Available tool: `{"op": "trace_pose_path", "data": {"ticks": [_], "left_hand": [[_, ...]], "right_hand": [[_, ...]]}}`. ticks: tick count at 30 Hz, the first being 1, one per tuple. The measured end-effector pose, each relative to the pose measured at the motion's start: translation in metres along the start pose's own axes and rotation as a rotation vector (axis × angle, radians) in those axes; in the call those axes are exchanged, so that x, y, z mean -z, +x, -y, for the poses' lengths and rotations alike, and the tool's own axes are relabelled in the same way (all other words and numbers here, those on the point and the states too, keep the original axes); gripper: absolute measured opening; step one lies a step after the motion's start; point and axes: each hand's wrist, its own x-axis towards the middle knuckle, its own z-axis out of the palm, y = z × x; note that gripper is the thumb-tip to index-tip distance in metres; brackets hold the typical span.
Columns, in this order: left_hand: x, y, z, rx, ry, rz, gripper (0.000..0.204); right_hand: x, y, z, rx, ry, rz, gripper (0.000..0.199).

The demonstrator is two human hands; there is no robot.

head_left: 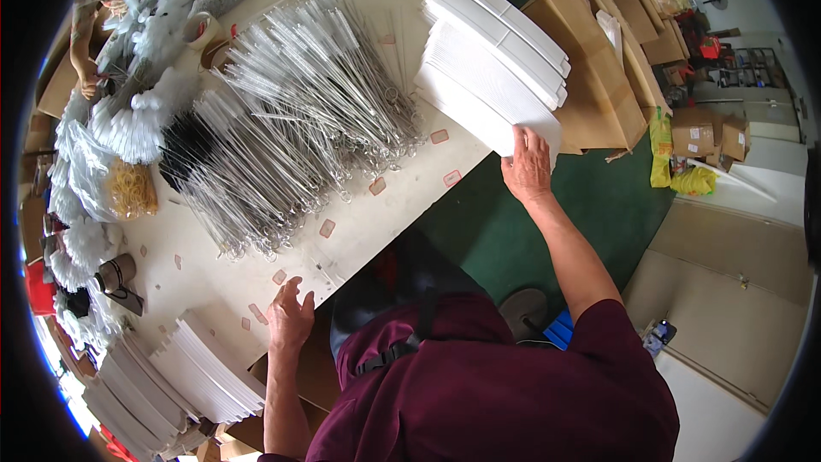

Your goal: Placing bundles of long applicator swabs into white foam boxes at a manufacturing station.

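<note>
My right hand [528, 164] rests its outstretched fingers on the near end of a stack of white folded cartons [479, 77] at the table's right corner. Whether it pinches one of them I cannot tell for sure. Over the table's near edge, my left hand [291, 316] hangs with fingers apart and slightly curled, nothing in it. Ahead of both hands lies a wide heap of thin wire cleaning brushes [316, 77] with clear bristles and looped ends toward me. A group of black-bristled brushes [186, 150] lies at its left.
Another pile of white folded cartons [205, 368] stands at the lower left. Yellow rubber bands [131, 188] and a tape roll [203, 30] lie beyond the brushes. At the far left, a co-worker's hand [88, 84] is among more brushes. Open brown cardboard boxes [590, 68] stand right of the table.
</note>
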Motion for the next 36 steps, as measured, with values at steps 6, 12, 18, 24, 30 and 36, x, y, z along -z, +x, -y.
{"op": "trace_pose_path", "data": {"ticks": [6,12,18,24,30,36], "left_hand": [[-0.007,0.001,-0.003,0.007,0.024,0.067,0.04],[-0.006,0.002,-0.007,-0.019,0.024,0.074,0.037],[0.014,0.009,-0.037,-0.155,-0.019,-0.018,0.036],[0.041,0.033,-0.122,-0.533,0.138,-0.204,0.066],[0.036,0.054,-0.128,-0.643,0.279,-0.127,0.077],[0.042,0.051,-0.095,-0.57,0.198,-0.053,0.068]], "right_hand": [[0.001,0.004,-0.002,0.002,-0.017,0.016,0.073],[0.016,0.002,-0.006,0.032,0.009,-0.031,0.073],[0.059,0.016,0.021,-0.092,0.351,-0.137,0.076],[0.1,0.009,0.127,0.38,0.649,0.14,0.07],[0.097,-0.012,0.193,0.685,0.755,0.287,0.066],[0.104,-0.004,0.201,0.694,0.81,0.481,0.063]]}}
